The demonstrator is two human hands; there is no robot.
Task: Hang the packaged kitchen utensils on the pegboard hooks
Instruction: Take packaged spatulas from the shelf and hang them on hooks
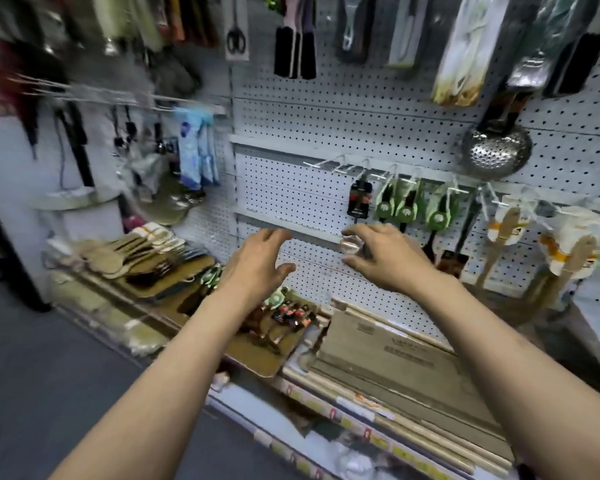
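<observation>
A white pegboard (291,195) fills the wall ahead, with a row of metal hooks (343,167) across its middle. One packaged utensil with a black and red card (360,199) hangs from a hook. Its clear lower end (351,244) sits between the thumb and fingers of my right hand (388,258). Right of it hang several green-carded utensils (406,206). My left hand (257,261) hovers open in front of the board, fingers spread, holding nothing. Below my hands, a loose pile of packaged utensils (284,313) lies on the shelf.
Wooden spoons in packets (506,223) hang at the right, under a steel skimmer (496,150). Wooden spoons and forks (129,254) are stacked on the shelf at the left. Flat cutting boards (395,358) lie on the shelf in front. Scissors and brushes hang higher up.
</observation>
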